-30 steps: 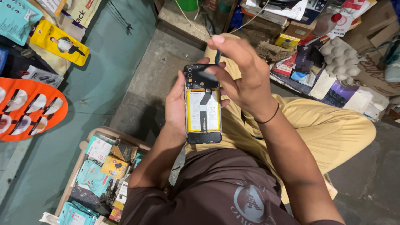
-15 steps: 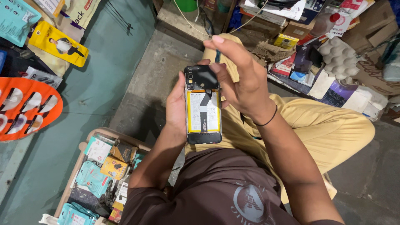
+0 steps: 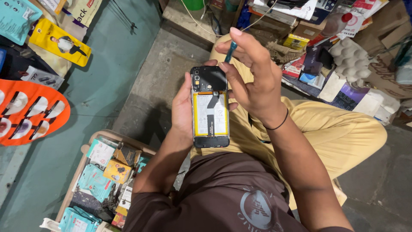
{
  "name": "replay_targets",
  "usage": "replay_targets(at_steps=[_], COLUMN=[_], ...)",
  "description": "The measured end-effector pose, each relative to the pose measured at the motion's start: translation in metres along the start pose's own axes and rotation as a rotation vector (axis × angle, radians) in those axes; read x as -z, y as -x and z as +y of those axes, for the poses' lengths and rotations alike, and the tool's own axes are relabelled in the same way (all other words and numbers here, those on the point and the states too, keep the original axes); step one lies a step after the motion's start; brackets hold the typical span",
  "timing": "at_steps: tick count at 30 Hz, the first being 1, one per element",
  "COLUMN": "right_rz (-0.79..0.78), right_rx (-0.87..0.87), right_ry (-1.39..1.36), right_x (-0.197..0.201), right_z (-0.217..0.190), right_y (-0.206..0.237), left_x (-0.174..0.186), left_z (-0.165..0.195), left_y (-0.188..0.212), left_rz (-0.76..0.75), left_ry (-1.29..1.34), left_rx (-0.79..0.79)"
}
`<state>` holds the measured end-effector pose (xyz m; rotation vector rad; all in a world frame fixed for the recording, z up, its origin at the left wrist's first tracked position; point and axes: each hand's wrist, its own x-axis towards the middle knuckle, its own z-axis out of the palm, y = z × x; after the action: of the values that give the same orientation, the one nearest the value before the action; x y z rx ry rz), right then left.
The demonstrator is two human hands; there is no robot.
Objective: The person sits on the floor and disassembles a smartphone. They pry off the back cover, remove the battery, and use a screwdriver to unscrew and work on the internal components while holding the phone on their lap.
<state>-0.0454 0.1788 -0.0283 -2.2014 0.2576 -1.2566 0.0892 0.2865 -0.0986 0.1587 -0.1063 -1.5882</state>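
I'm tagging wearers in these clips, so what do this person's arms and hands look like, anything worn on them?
Both arms are bare from the short sleeves of a dark brown T-shirt down. The right hand has a thin black band around its wrist. The left hand shows no ring, watch or glove. No gloves or sleeves cover either forearm.

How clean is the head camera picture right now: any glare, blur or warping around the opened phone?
Head view: even, soft light with no hard shadows; the opened phone is sharp, with faint sheen on its yellow battery. The left hand and right hand show no motion blur, nor does the teal tool. Wide-angle warping bends the edges, as at the orange card.
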Motion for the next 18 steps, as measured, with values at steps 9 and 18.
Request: replay_targets(at_steps=[9, 18], right_rz=[0.066, 0.477], right_rx=[0.002, 0.024], right_ry=[-0.16, -0.443], right_x=[0.001, 0.044], right_z=[0.012, -0.013], right_y=[0.004, 0.026], left_x=[-0.006, -0.01], left_z=[0.002, 0.002], left_y=[-0.003, -0.003], left_rz=[-0.068, -0.131], left_ry=[0.005, 0.044], left_rx=[-0.02, -0.003])
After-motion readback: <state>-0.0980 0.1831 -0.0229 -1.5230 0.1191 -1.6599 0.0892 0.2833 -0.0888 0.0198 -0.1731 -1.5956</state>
